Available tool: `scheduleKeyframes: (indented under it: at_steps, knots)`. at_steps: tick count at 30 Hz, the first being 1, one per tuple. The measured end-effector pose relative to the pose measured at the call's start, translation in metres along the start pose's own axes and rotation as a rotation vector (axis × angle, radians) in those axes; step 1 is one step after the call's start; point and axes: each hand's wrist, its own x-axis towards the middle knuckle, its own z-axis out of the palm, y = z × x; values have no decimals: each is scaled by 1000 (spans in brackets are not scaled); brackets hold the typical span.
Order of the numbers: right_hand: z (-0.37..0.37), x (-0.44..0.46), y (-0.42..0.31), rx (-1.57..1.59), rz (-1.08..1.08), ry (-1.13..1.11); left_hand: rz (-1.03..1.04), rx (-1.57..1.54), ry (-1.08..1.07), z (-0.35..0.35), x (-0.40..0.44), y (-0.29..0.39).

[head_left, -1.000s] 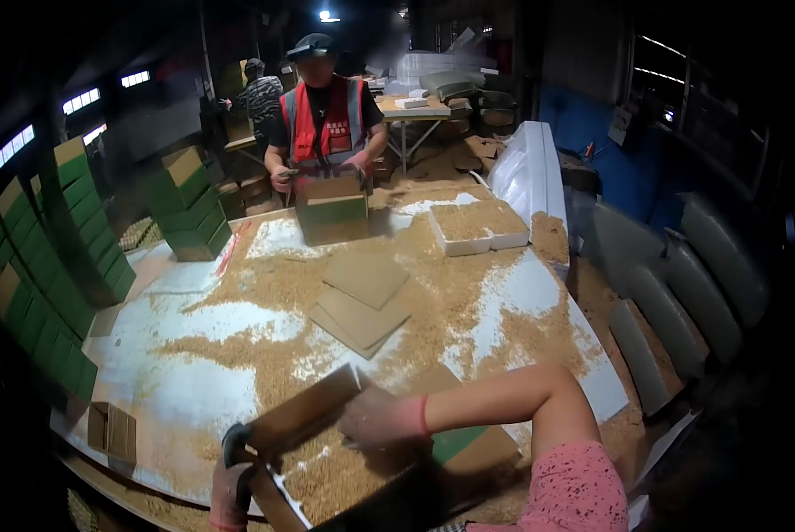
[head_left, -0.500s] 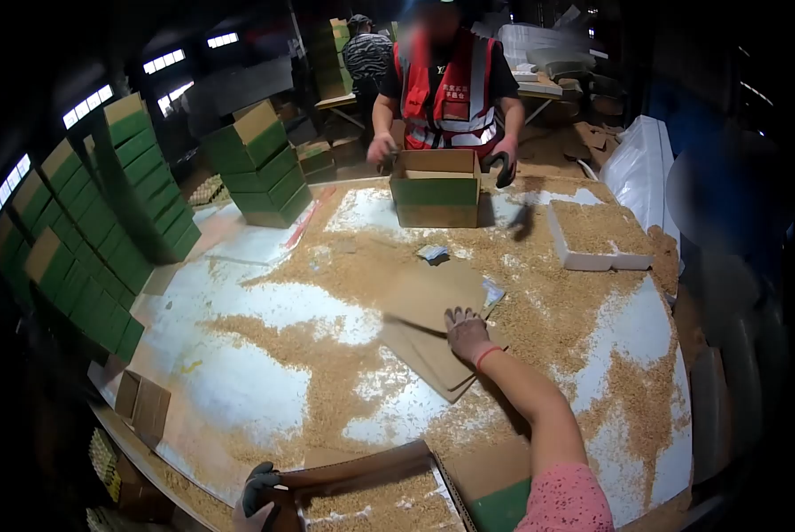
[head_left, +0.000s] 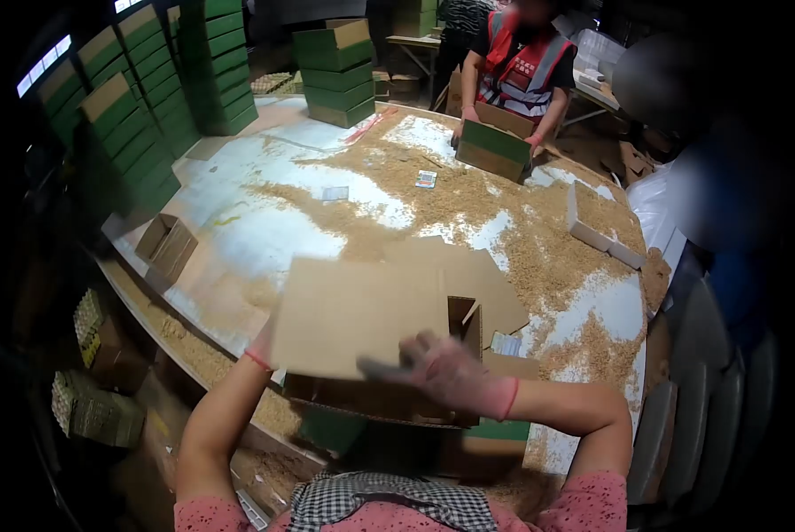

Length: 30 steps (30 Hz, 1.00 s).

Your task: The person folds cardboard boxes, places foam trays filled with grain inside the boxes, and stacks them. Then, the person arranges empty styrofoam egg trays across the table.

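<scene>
Across granule-strewn worktable (head_left: 265,232), couldn't read safety vest lettering (head_left: 523,69); spread right hand (head_left: 451,371) over cardboard sheet (head_left: 362,306); couldn't tell grip of left hand (head_left: 265,344).

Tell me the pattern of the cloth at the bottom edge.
Black-and-white check on the cloth, best seen in the head view.

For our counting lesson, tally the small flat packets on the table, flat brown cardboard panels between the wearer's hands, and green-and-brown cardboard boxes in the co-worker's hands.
Small flat packets: 3
Flat brown cardboard panel: 1
Green-and-brown cardboard box: 1
Total: 5
</scene>
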Motion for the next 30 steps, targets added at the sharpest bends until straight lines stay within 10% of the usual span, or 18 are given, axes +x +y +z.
scheduleKeyframes:
  at_steps: [1,5,8,10,14,16,20,24,27,29,30]
  knots:
    - [26,-12,-17,85,-55,-215,69,381,105,-6,2,2]
    - [19,-26,-13,459,6,-789,177,268,77,-4,-9,-1]
    - [-36,-54,10,555,94,-73,-112,-318,154,-32,-39,5]
    - [-29,-107,28,461,482,388,-131,98,-23,-69,-68,-31]
    - [154,-139,-15,384,500,233,-253,442,-153,9,-86,-17]
    - [101,-78,-33,272,421,-94,-249,734,-20,12,-82,-48]
    - [124,-99,-47,1193,1299,477,-386,822,-30,-1,-87,-73]
    - [112,-79,-64,1664,1301,460,-330,623,-153,-28,-87,-77]
    - [61,-3,-75,1563,1327,466,150,687,-40,-57,-96,-113]
    - [52,32,-73,1587,1340,470,-12,339,-117,-121,-100,-92]
    - [53,49,-77,1593,1351,481,-90,214,166,-146,-111,-51]
